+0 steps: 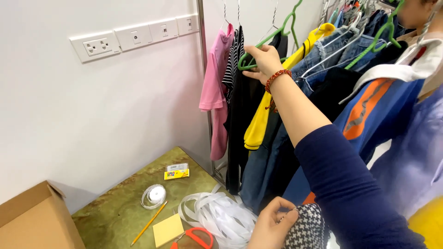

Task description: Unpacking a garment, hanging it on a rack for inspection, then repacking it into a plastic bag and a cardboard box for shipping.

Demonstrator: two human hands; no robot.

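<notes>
**Green hanger gripped at the rail, checked fabric in the other hand**

Green plastic marks the hanger (272, 39) that the right hand (264, 61) clasps near the top centre of the frame: the fingers curl closed around its lower loop, and a red beaded bracelet (278, 76) sits on the wrist just below. That hanger hangs among the clothes already on the rail: a pink top (216, 87) and a striped garment (232, 64) to its left, a black garment (247, 110) directly beneath the hand, and a yellow shirt (265, 108) and denim pieces (323, 55) to its right. Judging by this, most of the rail is filled, and the hanger in hand looks bare or only partly dressed; which of the two I cannot tell.

Low in the frame, right of centre, the left hand (272, 226) pinches a black-and-white houndstooth fabric (307, 226), thumb and fingers closed on its edge. This cloth is well apart from the hanger, far below it, so it appears not yet hung.

Beside the left hand, on the green marbled table (115, 212), lie a heap of white ribbon (217, 214), red-handled scissors (196, 237), a yellow sticky-note pad (168, 229), a pencil (150, 222), a small ribbon roll (154, 195) and a cardboard box (34, 216) at the lower left.
</notes>
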